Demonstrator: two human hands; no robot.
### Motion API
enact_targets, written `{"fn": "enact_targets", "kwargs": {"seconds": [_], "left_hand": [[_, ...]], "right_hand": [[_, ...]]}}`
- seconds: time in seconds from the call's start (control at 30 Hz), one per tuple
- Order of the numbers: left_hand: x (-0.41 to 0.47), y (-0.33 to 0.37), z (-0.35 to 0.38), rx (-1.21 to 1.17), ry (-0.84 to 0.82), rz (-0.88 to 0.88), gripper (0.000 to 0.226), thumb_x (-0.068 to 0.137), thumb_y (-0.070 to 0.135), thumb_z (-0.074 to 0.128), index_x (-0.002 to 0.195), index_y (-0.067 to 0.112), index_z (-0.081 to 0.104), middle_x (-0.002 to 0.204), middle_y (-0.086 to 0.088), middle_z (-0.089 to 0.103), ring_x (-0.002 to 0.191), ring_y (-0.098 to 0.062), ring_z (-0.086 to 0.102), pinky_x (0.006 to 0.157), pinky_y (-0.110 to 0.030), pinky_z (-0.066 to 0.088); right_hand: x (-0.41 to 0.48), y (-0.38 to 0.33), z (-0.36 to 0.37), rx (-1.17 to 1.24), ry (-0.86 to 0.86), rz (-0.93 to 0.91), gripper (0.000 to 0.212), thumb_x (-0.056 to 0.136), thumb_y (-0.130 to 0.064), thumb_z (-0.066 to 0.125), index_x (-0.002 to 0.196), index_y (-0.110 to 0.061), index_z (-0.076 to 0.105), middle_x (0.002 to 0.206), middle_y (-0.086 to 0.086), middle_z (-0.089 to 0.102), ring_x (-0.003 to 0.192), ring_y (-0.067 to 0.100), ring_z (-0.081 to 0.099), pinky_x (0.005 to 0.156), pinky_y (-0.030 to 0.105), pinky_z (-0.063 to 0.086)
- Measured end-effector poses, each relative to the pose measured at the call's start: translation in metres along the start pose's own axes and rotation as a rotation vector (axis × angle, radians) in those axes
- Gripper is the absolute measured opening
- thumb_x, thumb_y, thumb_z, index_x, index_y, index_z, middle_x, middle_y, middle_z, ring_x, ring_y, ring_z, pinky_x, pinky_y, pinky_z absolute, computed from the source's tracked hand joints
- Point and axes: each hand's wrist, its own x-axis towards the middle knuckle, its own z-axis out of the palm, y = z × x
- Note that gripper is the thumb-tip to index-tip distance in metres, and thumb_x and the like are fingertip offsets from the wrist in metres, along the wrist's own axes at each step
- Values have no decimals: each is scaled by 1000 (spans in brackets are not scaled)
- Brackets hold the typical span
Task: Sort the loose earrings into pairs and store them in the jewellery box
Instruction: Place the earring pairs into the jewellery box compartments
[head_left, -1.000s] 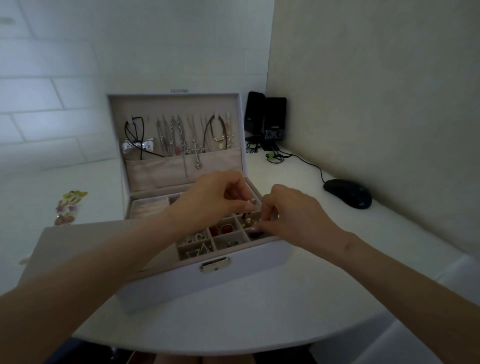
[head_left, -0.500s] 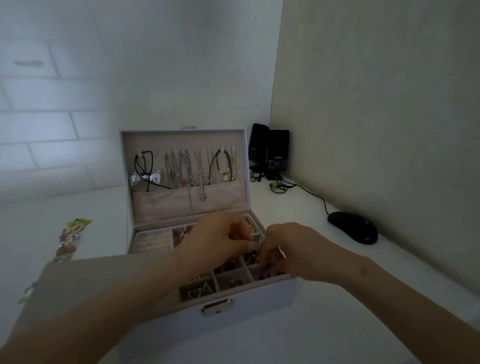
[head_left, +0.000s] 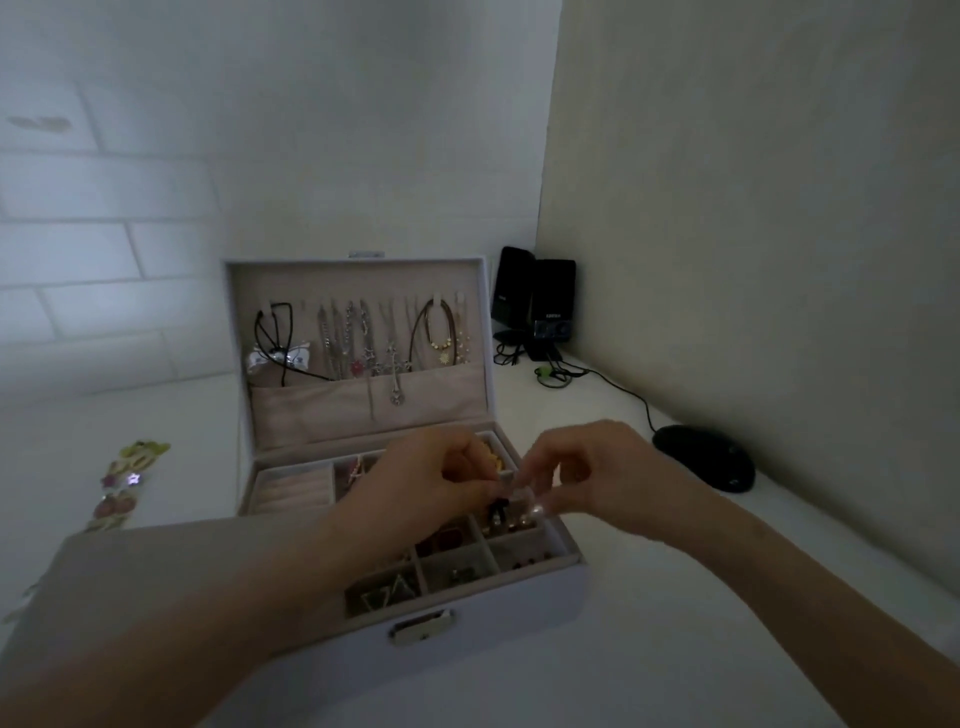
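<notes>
Evidently, sorting was well advanced.
Several jewellery box (head_left: 519, 618) compartments were found filled; at frame centre, just above them, earrings (head_left: 500, 508) were pinched by the left hand (head_left: 426, 483) and right hand (head_left: 602, 478). Unidentified coloured pieces (head_left: 122, 488) were seen outside, at frame left.

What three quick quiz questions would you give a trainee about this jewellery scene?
1. True or false: the jewellery box has its lid shut.
2. What lies on the table right of the box? A) computer mouse B) mug C) phone
3. What small thing dangles between the fingertips of the left hand and the right hand?
Key: 1 false; 2 A; 3 a dark earring.
</notes>
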Motion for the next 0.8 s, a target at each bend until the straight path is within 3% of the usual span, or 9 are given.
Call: {"fn": "enact_targets", "kwargs": {"seconds": [0.07,0.13,0.2,0.33,0.43,0.53,0.6,0.8], "left_hand": [[1,5,0,-227,-23,-69,9,79,15,69,85,12,64,81,-1,72,72,-8,68,66,-16,52],[2,9,-1,-367,-48,-116,12,79,11,68,90,9,62,84,-4,74,72,-8,69,61,-11,50],[1,11,0,-415,-83,-136,14,80,10,67,93,9,61,84,-5,74,71,-8,69,59,-10,49],[0,9,-1,-434,-142,-149,16,84,10,62,100,11,61,80,-3,74,75,-12,69,65,-17,52],[-2,9,-5,-404,-145,-159,10,88,11,58,97,11,62,75,-1,74,69,-9,69,61,-15,52],[-5,3,-10,-101,-57,-48,4,87,15,60,85,19,62,74,7,73,70,-4,69,66,-18,52],[-8,-3,-13,37,-16,8,6,86,18,61,82,22,61,78,7,72,72,-1,67,71,-19,51],[-15,-12,-17,49,24,47,8,87,14,60,82,21,61,75,9,70,70,4,65,64,-7,48]], "right_hand": [[-1,-1,-3,279,36,-20,30,69,0,77,84,-24,67,79,0,69,64,6,56,64,23,49],[-3,-2,-2,403,37,-61,32,70,4,75,89,-22,69,83,6,69,72,17,60,67,27,50],[-2,-2,0,383,56,-104,29,69,0,76,84,-24,73,85,5,69,78,20,61,68,27,50],[1,-3,7,270,153,-124,17,62,-10,82,72,-20,73,85,3,65,79,22,62,76,44,54],[2,-2,8,228,198,-54,14,64,-10,82,69,-14,70,78,4,69,76,21,66,75,36,56],[-1,-4,9,186,91,37,16,69,-4,79,72,-15,68,69,1,69,63,7,64,63,20,54],[-3,-7,12,147,44,66,15,68,-1,79,74,-12,69,69,2,69,60,5,63,62,17,53],[-4,-18,14,34,-35,111,16,70,-2,77,70,-17,73,67,-9,70,71,6,67,64,10,51]]}}
